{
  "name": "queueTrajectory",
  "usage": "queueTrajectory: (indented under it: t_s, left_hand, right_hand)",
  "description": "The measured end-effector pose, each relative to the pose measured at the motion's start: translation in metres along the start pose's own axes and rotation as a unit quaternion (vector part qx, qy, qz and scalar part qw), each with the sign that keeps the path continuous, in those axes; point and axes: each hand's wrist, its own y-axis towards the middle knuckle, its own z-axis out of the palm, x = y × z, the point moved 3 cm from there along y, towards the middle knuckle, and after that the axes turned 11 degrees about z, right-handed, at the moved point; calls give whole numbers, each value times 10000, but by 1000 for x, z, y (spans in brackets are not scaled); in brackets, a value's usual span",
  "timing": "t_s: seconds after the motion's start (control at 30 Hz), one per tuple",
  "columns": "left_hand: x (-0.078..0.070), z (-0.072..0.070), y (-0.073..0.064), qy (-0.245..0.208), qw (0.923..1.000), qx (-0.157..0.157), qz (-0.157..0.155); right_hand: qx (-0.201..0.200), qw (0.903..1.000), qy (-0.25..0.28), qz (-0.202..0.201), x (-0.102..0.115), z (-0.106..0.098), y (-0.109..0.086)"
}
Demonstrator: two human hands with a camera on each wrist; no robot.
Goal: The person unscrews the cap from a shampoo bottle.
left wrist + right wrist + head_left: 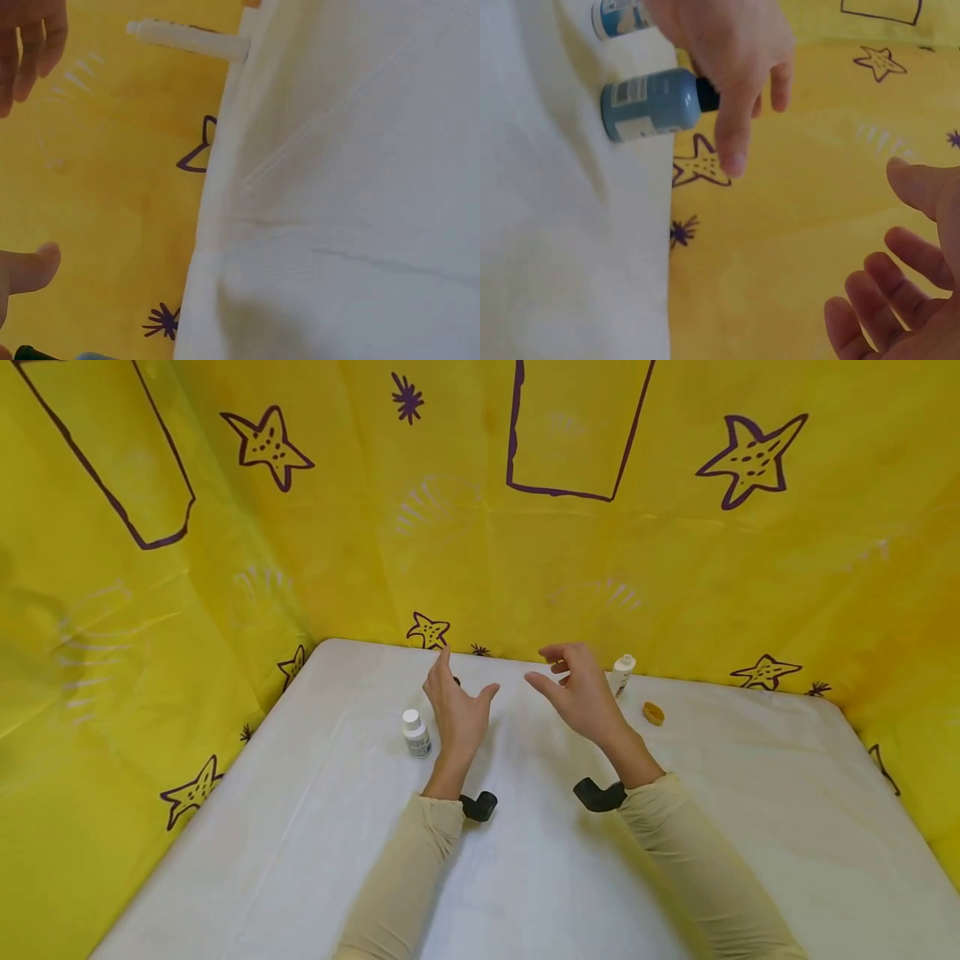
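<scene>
My left hand [457, 710] hovers over the table with thumb and fingers spread, holding nothing. Opposite it, my right hand [581, 693] is also raised, fingers gently bent and no object between them. A white capped bottle [416, 735] stands just left of my left hand. The right wrist view shows a blue bottle [652, 105] with a black cap beside the left hand; in the head view that hand mostly hides it. Behind my right hand stands a slim white bottle [622, 675], and right of it lies a small orange-brown object [653, 713].
A white cover spreads over the table [300, 860]. Yellow cloth walls [450, 543] with purple starfish drawings rise along its back and sides. Each wrist bears a black mount, one of them a right-hand mount [600, 795] by the sleeve cuff.
</scene>
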Motion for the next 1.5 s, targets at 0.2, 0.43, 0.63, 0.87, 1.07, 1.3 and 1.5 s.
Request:
queueTrajectory:
  t_s: [0.2,0.43,0.63,0.87,1.07,1.3,1.5]
  left_hand:
    - [14,1,-8,-14,9983,-163,-553]
    - [24,5,-10,-92,9959,-184,-885]
    - [32,9,-13,-87,9946,-106,-1033]
    - [39,9,-13,-119,9942,-74,-1069]
    - [37,6,-13,50,9958,-19,-915]
    - [38,4,-8,89,9982,-109,-579]
    - [41,5,-8,-136,9978,36,-649]
  right_hand:
    - [176,9996,214,11,5,23,2]
    - [325,9990,319,-44,15,54,6]
    - [511,9984,237,78,20,83,13]
    - [770,9961,-49,419,18,106,26]
    - [821,9956,-208,412,12,116,33]
    - [653,9972,-319,162,8,121,36]
    - [552,9974,-279,379,5,120,31]
